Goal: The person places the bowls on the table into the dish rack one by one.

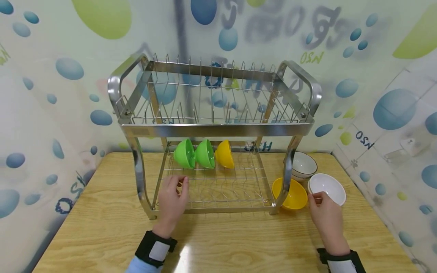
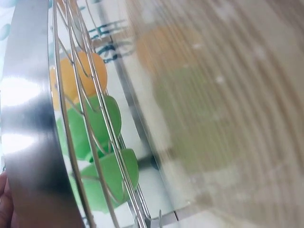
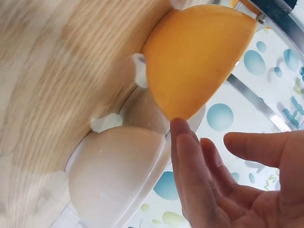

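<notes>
Two green bowls [image 1: 184, 153] [image 1: 205, 154] and a yellow bowl [image 1: 224, 154] stand on edge in a row on the rack's lower tier. My left hand [image 1: 172, 197] hovers in front of the green pair at the tier's front left, loosely bent and holding nothing. At the right, my right hand [image 1: 326, 216] has its fingertips between a second yellow bowl [image 1: 296, 195] and a white bowl [image 1: 327, 187]. In the right wrist view, its thumb [image 3: 256, 147] is apart from the fingers, whose tips are at the yellow rim; contact is unclear.
A two-tier metal dish rack [image 1: 215, 130] occupies the middle of the wooden table [image 1: 225, 242]. A dark-rimmed white bowl [image 1: 303, 165] sits behind the other bowls at right, partly behind the rack's leg. A patterned wall [image 1: 368, 94] stands close behind and to the right.
</notes>
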A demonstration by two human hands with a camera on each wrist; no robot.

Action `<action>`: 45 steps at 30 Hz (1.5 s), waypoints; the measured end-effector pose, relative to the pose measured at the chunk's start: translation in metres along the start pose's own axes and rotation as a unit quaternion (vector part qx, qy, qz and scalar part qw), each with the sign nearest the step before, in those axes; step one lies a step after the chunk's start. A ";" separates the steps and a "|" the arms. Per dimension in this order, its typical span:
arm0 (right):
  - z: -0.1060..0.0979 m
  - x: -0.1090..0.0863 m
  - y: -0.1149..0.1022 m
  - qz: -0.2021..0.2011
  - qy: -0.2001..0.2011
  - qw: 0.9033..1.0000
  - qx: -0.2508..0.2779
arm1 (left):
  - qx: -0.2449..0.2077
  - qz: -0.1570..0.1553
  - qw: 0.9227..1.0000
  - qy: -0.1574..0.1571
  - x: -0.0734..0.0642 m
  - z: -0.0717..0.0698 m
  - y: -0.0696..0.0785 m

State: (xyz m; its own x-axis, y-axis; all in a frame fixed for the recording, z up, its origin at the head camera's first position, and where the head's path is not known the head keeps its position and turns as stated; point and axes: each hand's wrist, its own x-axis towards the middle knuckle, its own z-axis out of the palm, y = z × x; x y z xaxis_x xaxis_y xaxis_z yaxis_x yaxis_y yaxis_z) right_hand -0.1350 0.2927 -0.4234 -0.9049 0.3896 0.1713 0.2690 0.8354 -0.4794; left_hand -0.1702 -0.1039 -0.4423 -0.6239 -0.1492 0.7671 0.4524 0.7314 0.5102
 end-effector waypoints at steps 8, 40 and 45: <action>0.002 0.003 0.007 0.016 -0.057 0.998 -0.007 | 0.010 -0.008 1.000 0.010 0.004 -0.012 -0.007; 0.030 0.027 0.010 0.007 -0.166 0.986 0.021 | 0.023 -0.022 0.999 0.013 0.009 -0.015 -0.013; 0.026 0.026 0.006 0.016 -0.171 0.985 0.021 | 0.014 -0.027 0.999 0.021 0.012 -0.015 -0.012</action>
State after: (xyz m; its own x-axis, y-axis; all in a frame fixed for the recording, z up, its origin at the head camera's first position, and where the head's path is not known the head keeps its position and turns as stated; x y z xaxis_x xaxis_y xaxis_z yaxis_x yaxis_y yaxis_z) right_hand -0.1654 0.2973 -0.4440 -0.9563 0.2556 -0.1417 0.2918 0.8057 -0.5154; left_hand -0.1738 -0.1247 -0.4332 -0.6193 -0.2166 0.7547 0.4006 0.7396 0.5409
